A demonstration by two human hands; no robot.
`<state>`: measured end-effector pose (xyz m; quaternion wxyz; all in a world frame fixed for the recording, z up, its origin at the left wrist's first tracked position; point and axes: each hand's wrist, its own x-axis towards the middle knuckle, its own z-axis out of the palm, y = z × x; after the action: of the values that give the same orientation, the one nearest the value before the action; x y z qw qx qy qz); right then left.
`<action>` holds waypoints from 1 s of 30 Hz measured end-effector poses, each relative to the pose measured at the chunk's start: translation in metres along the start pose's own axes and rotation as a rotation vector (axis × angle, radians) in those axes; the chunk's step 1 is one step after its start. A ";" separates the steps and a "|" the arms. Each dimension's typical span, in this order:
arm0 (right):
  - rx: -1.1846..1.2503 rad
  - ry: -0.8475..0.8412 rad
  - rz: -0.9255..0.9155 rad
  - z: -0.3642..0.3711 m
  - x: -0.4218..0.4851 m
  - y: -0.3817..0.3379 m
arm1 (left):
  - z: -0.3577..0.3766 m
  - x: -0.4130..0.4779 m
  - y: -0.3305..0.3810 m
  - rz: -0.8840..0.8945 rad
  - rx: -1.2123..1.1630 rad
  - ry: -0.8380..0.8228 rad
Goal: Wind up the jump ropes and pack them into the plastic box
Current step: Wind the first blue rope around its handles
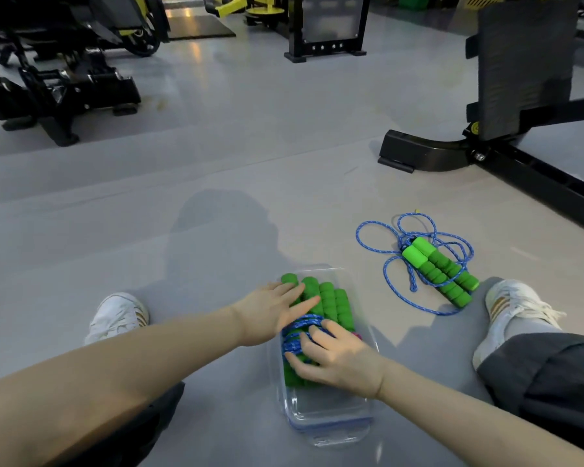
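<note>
A clear plastic box (331,419) stands on the grey floor between my legs. Inside it lie wound jump ropes with green foam handles (334,303) and blue cord (295,333). My left hand (275,311) rests flat on the handles at the box's far end, fingers spread. My right hand (334,358) presses on the blue cord and handles in the middle of the box, fingers splayed. Another jump rope (435,267) with green handles and loose blue cord lies on the floor to the right of the box, untouched.
My white shoes sit at the left (118,316) and right (516,308) of the box. A black machine base (422,155) and its rail stand at the right; more black gym machines (68,92) stand at the far left.
</note>
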<state>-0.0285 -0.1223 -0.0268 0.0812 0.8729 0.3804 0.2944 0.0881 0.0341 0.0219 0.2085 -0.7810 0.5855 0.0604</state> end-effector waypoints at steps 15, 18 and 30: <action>0.745 -0.428 0.686 -0.018 -0.014 0.003 | 0.003 0.002 0.009 -0.106 -0.311 -0.118; 0.918 -0.630 0.815 -0.018 -0.012 0.008 | 0.007 0.004 0.008 -0.095 -0.430 -0.125; 0.570 -0.844 0.608 -0.006 -0.004 0.022 | 0.006 0.003 0.016 -0.113 -0.364 -0.173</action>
<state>-0.0207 -0.1410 -0.0161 -0.1002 0.9717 0.1124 -0.1820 0.0750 0.0306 0.0117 0.1164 -0.8294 0.5000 0.2204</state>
